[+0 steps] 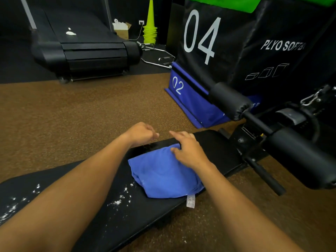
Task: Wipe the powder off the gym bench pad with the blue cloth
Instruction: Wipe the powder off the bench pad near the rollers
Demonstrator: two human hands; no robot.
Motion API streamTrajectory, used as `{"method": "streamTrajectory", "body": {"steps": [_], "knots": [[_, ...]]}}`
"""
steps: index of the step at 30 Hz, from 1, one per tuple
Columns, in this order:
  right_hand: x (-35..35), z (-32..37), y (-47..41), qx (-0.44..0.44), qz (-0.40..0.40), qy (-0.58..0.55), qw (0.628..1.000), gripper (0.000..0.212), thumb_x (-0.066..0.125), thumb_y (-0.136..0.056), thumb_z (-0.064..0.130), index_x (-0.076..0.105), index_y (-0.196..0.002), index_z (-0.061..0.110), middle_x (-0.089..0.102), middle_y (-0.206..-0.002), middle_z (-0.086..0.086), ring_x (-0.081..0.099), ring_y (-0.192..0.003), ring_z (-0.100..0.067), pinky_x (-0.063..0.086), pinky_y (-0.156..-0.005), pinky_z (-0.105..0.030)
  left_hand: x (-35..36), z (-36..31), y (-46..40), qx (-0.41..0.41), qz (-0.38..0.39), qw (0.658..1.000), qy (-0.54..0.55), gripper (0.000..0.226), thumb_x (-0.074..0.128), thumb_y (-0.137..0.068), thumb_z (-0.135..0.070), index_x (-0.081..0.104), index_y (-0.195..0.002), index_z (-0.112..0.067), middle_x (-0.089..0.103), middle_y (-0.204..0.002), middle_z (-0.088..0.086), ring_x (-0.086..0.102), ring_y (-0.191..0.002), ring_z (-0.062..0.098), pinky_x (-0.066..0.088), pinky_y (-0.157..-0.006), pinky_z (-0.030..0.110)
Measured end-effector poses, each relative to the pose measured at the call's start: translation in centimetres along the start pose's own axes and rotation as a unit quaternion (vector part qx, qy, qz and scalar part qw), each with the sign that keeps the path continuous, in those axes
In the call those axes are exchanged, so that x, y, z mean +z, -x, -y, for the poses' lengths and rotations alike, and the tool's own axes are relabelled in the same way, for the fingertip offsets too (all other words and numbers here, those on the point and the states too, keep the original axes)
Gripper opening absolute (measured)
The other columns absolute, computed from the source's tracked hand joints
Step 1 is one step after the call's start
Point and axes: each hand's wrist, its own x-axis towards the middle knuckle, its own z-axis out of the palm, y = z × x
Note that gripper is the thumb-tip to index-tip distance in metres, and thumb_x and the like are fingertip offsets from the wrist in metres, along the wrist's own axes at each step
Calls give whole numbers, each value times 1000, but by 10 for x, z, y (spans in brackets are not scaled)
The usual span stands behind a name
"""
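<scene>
Head view: the black box (236, 42) reads "04" and "PLYO SOFTBO…", the blue box (189, 99) "02". The blue cloth (161, 173) lies on the bench pad (216, 151) — the right hand (189, 150) rests flat on its far edge, fingers straight. The left hand (141, 133) hovers at the pad's far edge, loosely curled, holding nothing — powder (118, 201) lies on the pad left of the cloth.

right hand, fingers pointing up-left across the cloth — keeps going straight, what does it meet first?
Probably the left hand: the right hand, resting on the blue cloth, points its fingertips at the left hand's knuckles across a small gap. Relative height unclear.
</scene>
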Motion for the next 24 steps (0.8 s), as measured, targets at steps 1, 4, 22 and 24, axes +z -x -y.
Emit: {"method": "streamTrajectory", "body": {"steps": [1,4,22,24], "knots": [[0,1,-6,1,47,60,997,50,62,-94,27,51,-142,32,43,-145,8,34,-133,-20,34,-106,-41,-2,-1,3,3,0,1000,1,17,72,-90,-22,76,-91,-6,65,-76,-2,59,-81,14,44,-67,22],[-3,5,-13,4,73,92,993,14,64,-90,20,66,-100,30,55,-125,7,42,-119,-19,31,-92,-37,-9,-3,13,9,43,998,-43,13,77,-84,-24,79,-93,-14,73,-86,-6,66,-91,14,49,-76,23],[-114,57,-36,-52,-141,-153,977,23,63,-86,0,69,-84,22,67,-86,11,62,-86,-7,49,-71,-19,-97,-54,66,116,-50,990,68,15,79,-81,-3,72,-93,0,69,-85,20,59,-76,21,45,-70,29],[-123,62,-33,-74,-147,-166,972,17,64,-85,0,70,-87,15,70,-88,6,64,-86,-8,51,-74,-19,-103,-62,77,145,-52,986,70,13,78,-81,0,71,-92,0,71,-87,19,60,-74,17,48,-66,25]]}}
